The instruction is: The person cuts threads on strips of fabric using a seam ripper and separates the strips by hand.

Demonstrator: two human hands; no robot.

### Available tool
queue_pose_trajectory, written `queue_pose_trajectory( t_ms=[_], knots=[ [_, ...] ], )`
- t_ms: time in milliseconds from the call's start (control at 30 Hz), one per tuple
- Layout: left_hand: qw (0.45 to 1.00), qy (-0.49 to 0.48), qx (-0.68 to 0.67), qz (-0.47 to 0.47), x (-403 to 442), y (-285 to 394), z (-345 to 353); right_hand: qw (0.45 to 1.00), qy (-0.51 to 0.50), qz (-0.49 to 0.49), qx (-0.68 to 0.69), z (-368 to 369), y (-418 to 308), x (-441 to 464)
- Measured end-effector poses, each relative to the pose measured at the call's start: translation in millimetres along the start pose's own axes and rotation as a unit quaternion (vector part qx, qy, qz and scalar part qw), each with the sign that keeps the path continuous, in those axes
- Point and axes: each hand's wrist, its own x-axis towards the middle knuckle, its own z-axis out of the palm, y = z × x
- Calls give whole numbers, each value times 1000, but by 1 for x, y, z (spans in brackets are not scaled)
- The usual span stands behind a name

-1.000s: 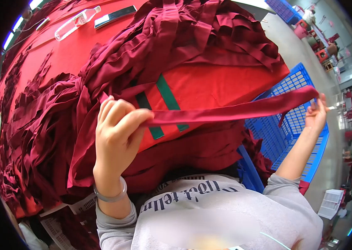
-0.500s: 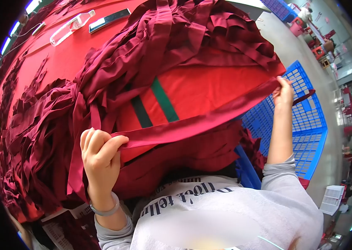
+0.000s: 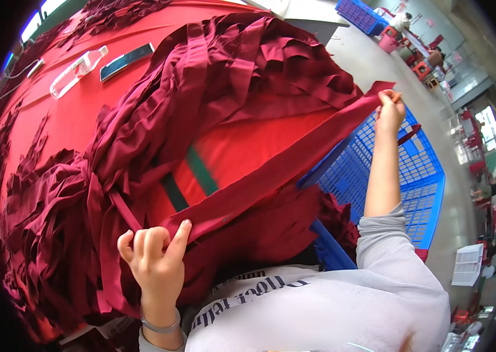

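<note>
Across the near edge of the red bench (image 3: 245, 151), one maroon cloth strip (image 3: 277, 171) runs slantwise between two hands, lower at the left end and higher at the right. The left hand (image 3: 157, 261) is closed on the lower end, its fingers curled under and one digit laid along the fabric. The right hand (image 3: 391, 114) pinches near the far end between its fingertips, with a short flap of cloth showing around the grip.

Holding the strip at both ends seems to keep it drawn out flat, so that its long edges show and it does not crumple as the loose pieces do. Raising the right end probably helps to keep it clear of the cloth below.

Beside the left hand, a narrow band (image 3: 125, 211) leads up toward a big heap of strips (image 3: 186, 88); whether it belongs to the held piece, I cannot tell. That heap lies on the bench within easy reach, which likely explains its place. Two dark green bars (image 3: 202, 170) lie on the red surface between the heap and the strip. More maroon cloth (image 3: 265, 226) lies just below the strip, and a blue basket (image 3: 415, 188) stands at the bench's right side, behind the right forearm. A bottle (image 3: 78, 71) and a phone (image 3: 126, 61) lie beyond the heap, apparently out of the way.
</note>
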Motion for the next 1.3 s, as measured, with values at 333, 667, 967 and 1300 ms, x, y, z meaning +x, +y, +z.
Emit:
queue_pose_trajectory(
  t_ms=[333, 667, 967, 1300],
  knots=[
    [995, -75, -58, 37, 21, 12, 8, 942, 31, -140, -303, -25, 100, 41],
    [999, -29, 5, -13, 41, -25, 2, 900, 105, -275, -323, -59, 105, 70],
    [997, -30, -10, -74, 42, -55, 13, 909, 300, -196, -212, -214, 64, 102],
    [988, -30, -108, 103, 41, -31, 20, 896, 361, -177, -190, -247, 37, 115]
  ],
)
